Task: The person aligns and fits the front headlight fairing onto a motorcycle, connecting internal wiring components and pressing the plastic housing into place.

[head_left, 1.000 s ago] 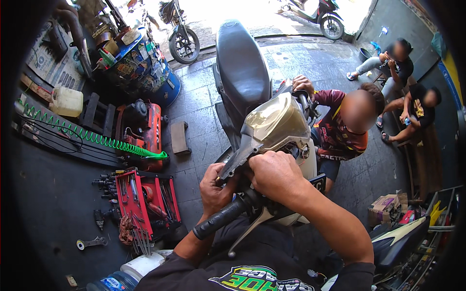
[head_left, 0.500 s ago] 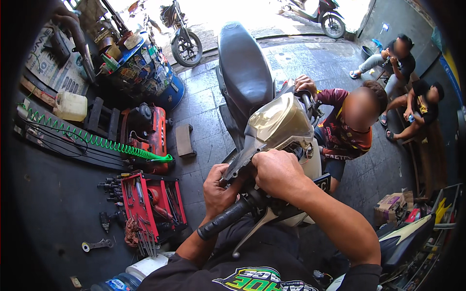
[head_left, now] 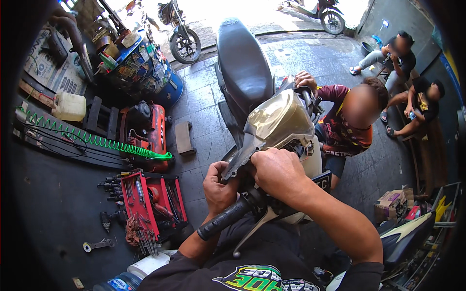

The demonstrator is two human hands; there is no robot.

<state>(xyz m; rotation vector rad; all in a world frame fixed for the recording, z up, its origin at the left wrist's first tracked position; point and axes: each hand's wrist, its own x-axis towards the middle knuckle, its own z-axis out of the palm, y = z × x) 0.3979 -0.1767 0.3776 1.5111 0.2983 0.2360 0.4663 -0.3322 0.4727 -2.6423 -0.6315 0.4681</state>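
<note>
A motor scooter stands in front of me, its long black seat [head_left: 243, 60] stretching away. At its handlebar, a yellowed clear headlight [head_left: 279, 119] sits beside a dark plastic handlebar cover [head_left: 244, 154]. My left hand [head_left: 219, 191] is closed on the cover's near end, with the thumb side hidden underneath. My right hand [head_left: 277, 170] is curled at the cover's right edge; its fingertips are hidden, so what they grip cannot be made out. Below both hands are the black rubber handlebar grip [head_left: 225, 220] and a silver lever [head_left: 255, 233].
A co-worker [head_left: 349, 116] crouches right of the scooter, a hand [head_left: 305, 80] on the far handlebar. A red tool tray [head_left: 141, 201], a red compressor [head_left: 158, 128] and a wooden block [head_left: 184, 137] are at left. Two people sit on a bench [head_left: 427, 145] at right.
My left hand has shifted slightly on the cover's end, its fingers lying differently. My right hand stays at the cover's edge. The view has moved a little.
</note>
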